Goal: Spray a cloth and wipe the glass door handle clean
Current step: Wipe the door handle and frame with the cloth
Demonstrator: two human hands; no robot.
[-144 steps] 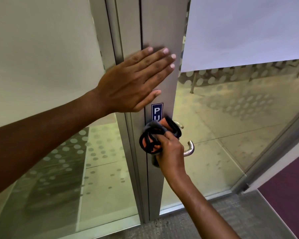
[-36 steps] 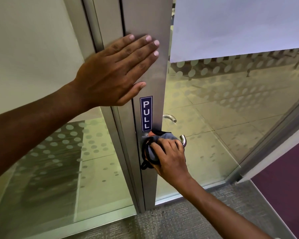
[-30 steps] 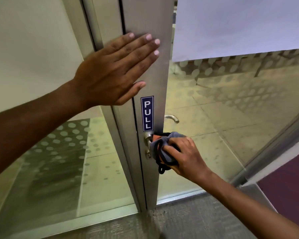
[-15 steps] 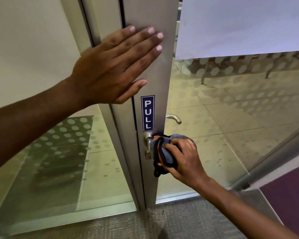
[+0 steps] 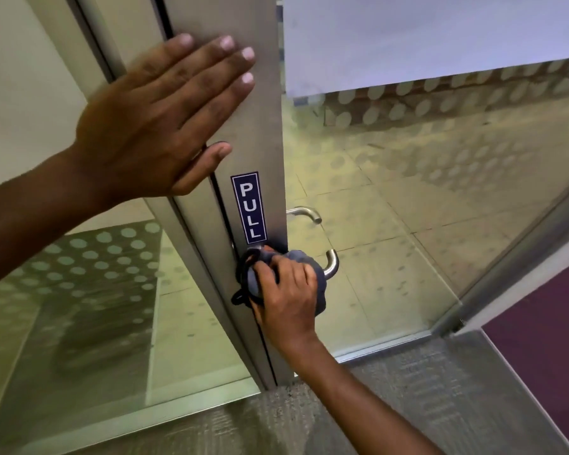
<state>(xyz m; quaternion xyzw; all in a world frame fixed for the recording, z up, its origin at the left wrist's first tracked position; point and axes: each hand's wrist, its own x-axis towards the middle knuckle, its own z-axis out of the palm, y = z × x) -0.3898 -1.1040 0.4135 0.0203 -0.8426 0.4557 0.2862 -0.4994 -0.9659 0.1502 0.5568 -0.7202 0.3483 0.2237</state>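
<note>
Compared with half a second earlier, right hand (image 5: 288, 292) and cloth (image 5: 319, 285) have slid left along the handle (image 5: 332, 262) toward the door frame (image 5: 263, 126), so that the lever's curved right end is now bare. Fingers of this hand are curled shut around the bunched grey cloth, which is wrapped over the lever just below the blue PULL label (image 5: 249, 208); a dark loop of the cloth hangs at its left side. Left hand (image 5: 158, 126) lies flat on the metal stile above, fingers straight and spread, grasping nothing and apparently steadying the door. A second lever (image 5: 304, 213) shows through the glass on the far side.

Progress, as judged: wiping is well under way, and spraying seems already finished, since no bottle is in view. Passes over the exposed tip and the base plate may remain, and possibly the far-side lever.

Not discernible: the covered part of the lever and its rose, whether the cloth is damp, and how clean the metal is. Slight motion blur softens the left hand.
</note>
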